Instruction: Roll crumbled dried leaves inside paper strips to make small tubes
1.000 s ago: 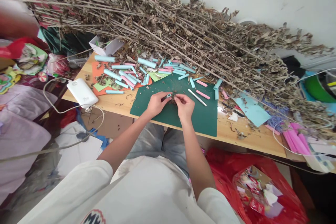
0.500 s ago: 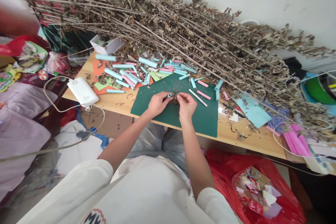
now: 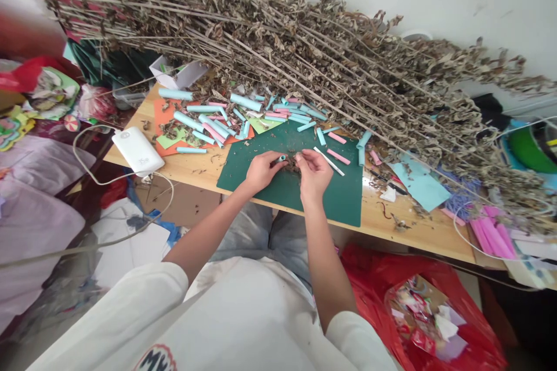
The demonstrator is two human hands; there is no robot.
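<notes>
My left hand (image 3: 262, 172) is closed round a small blue paper tube (image 3: 282, 158), whose open end points toward my right hand. Just to the right, my right hand (image 3: 314, 174) has its thumb and forefinger pinched together; whatever lies between them is too small to make out. A little heap of crumbled dried leaves (image 3: 293, 166) sits between the hands on the green mat (image 3: 335, 200). Beside my right hand lie a thin white stick (image 3: 329, 161) and a pink paper tube (image 3: 338, 156).
Long dried leafy stalks (image 3: 278, 29) stretch across the back of the wooden table (image 3: 418, 233). Several blue tubes (image 3: 246, 102) lie beyond the mat. A white power bank (image 3: 137, 151) with a cable rests at left. A red bag of rubbish (image 3: 365, 278) stands below, right.
My right hand has shifted slightly right, away from the tube's mouth, and partly covers the white stick's side. My left hand stays in place with the blue tube.
</notes>
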